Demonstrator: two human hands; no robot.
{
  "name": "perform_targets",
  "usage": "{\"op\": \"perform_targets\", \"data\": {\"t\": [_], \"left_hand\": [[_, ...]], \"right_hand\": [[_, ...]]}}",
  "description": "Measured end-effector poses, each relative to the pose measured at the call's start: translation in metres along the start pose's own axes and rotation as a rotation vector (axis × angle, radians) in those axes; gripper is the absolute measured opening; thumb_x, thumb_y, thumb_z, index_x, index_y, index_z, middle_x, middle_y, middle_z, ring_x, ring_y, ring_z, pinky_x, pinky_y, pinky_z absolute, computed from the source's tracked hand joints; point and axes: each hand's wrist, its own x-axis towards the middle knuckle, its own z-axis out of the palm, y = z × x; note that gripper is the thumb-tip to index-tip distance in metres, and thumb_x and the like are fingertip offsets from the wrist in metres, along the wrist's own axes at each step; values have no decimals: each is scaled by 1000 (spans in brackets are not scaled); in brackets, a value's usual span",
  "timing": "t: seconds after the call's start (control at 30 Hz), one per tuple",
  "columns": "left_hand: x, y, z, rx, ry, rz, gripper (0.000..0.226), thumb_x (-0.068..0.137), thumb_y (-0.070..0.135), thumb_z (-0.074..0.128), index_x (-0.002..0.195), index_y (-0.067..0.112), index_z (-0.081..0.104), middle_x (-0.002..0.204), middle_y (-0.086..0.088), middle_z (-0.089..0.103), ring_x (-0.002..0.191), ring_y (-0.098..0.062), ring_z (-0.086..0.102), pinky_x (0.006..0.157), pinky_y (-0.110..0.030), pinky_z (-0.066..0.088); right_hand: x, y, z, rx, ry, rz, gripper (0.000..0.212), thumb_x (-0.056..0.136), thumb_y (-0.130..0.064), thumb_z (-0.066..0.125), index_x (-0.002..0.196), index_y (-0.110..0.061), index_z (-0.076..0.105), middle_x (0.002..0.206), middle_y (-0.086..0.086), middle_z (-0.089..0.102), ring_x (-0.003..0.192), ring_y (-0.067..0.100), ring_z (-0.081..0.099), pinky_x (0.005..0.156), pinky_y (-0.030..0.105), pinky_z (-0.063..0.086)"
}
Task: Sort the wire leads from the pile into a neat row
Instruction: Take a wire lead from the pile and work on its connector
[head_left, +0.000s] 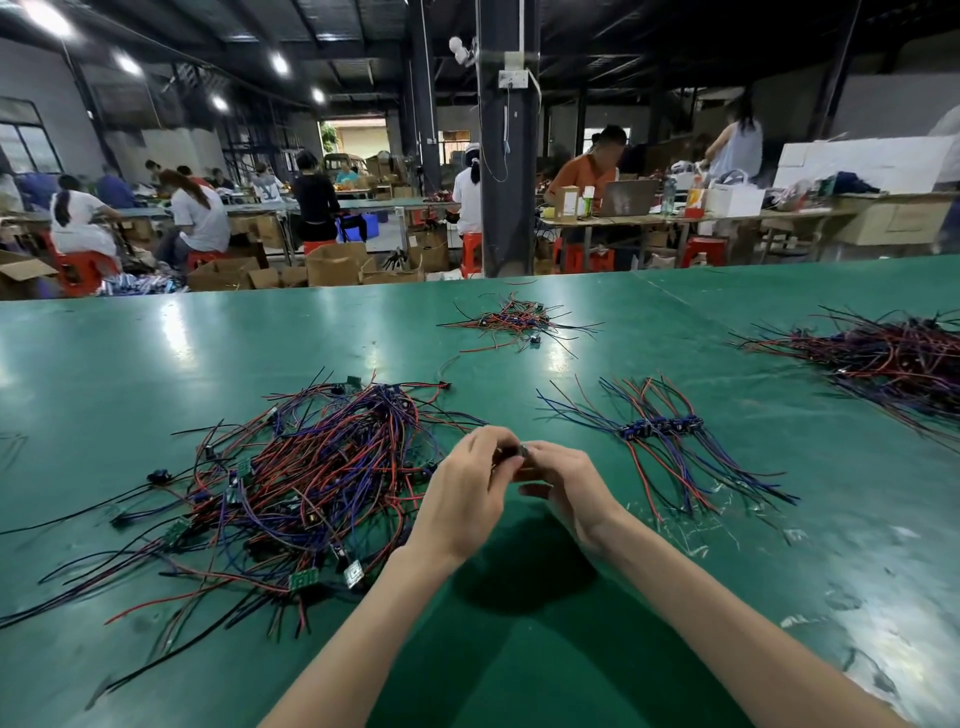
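Observation:
A tangled pile of red, blue and black wire leads (311, 478) with small green boards lies on the green table at my left. To the right, a short row of leads (662, 426) is lined up by its blue connectors. My left hand (462, 493) and my right hand (563, 483) meet just above the table between pile and row. Together they pinch one small lead part (511, 453) at the fingertips. Most of that part is hidden by my fingers.
A smaller heap of leads (519, 319) lies further back in the middle, and a large dark heap (893, 353) at the far right. The green table (519, 649) ends at a far edge; beyond it people sit at workbenches among cardboard boxes.

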Motion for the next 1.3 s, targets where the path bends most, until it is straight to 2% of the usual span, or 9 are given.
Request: {"op": "perform_targets", "data": {"t": [0.17,0.37,0.53,0.73,0.8,0.9,1.03,1.2,1.3], "left_hand": [[0,-2,0,-18,-104,-15,23,83,-1,64,104,7,64,101,-2,62,88,-16,59,84,-25,47],[-1,-1,3,-154,-83,-134,35,79,-1,70,109,15,61,103,3,59,83,-8,60,81,-17,50],[2,-2,2,-269,-86,-325,37,79,-2,71,109,15,61,91,4,67,79,-6,65,75,-12,50],[4,-2,-2,-326,-126,-491,28,80,-3,69,104,9,61,69,3,68,55,-4,61,67,-21,55],[3,-1,-2,-340,-98,-514,27,80,-3,68,100,12,60,67,3,69,56,-8,63,72,-30,58],[4,0,-2,-415,-81,-555,25,80,-1,70,98,13,59,70,-4,71,62,-19,67,74,-42,58],[7,-2,-5,-420,-93,-563,25,80,5,72,97,18,60,73,-5,73,70,-22,68,78,-44,57],[6,-3,-7,-168,-81,-340,25,81,9,72,101,17,60,65,15,67,66,-3,63,75,-20,51],[5,-4,-7,-144,-95,-305,24,84,9,70,105,16,60,68,15,67,69,-4,63,75,-16,50]], "right_hand": [[0,-4,-6,152,-8,135,22,94,-23,50,94,-8,67,88,8,68,75,16,63,70,27,47],[3,-6,-10,215,42,119,9,88,-1,58,86,-2,67,71,8,67,60,13,62,64,25,55],[5,-7,-13,259,73,149,10,88,3,58,83,-2,65,67,9,66,53,12,59,58,24,57],[6,-9,-14,285,95,151,8,89,2,58,84,-4,60,65,9,68,48,10,58,54,25,57],[5,-9,-14,294,41,163,4,88,-1,59,87,-4,59,67,8,68,52,11,61,58,26,58],[4,-8,-13,295,4,162,12,84,5,62,94,-2,60,73,8,69,64,15,68,63,26,59],[4,-9,-14,242,13,152,15,85,5,60,97,-4,63,74,4,71,64,12,68,61,23,56],[4,-10,-16,154,-22,139,16,87,2,60,96,-11,66,76,-1,72,66,7,66,61,21,51],[4,-11,-18,142,-26,121,19,87,3,59,96,-12,66,77,-1,72,67,7,65,63,22,49]]}}
